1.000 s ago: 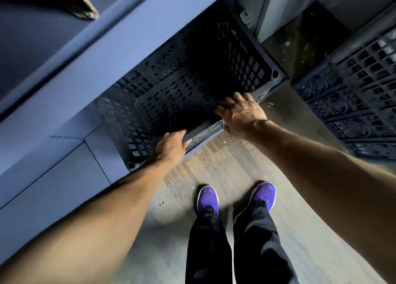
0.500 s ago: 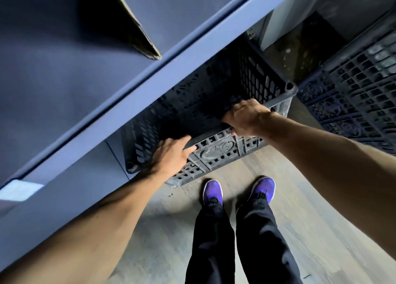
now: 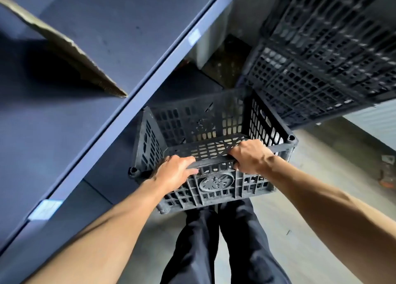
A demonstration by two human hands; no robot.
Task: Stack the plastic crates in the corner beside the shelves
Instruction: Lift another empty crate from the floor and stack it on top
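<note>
A black perforated plastic crate (image 3: 199, 125) hangs in the air in front of my legs, open side up and empty. My left hand (image 3: 174, 172) grips the left part of its near rim. My right hand (image 3: 249, 156) is closed over the right part of the same rim. A round emblem shows on the near wall between my hands. At the upper right stands a stack of black plastic crates (image 3: 321, 54), its lower corner close to the held crate's far right corner.
Blue metal shelves (image 3: 120, 39) fill the left side, their front edge running diagonally just left of the crate. A cardboard flap (image 3: 70, 50) lies on the shelf. A dark floor corner (image 3: 227, 62) shows between shelves and stack. Concrete floor spreads to the right.
The crate has been pulled out from under the shelf and lifted off the floor to waist height, both hands still on its near rim. The view has tilted up toward the crate stack.
</note>
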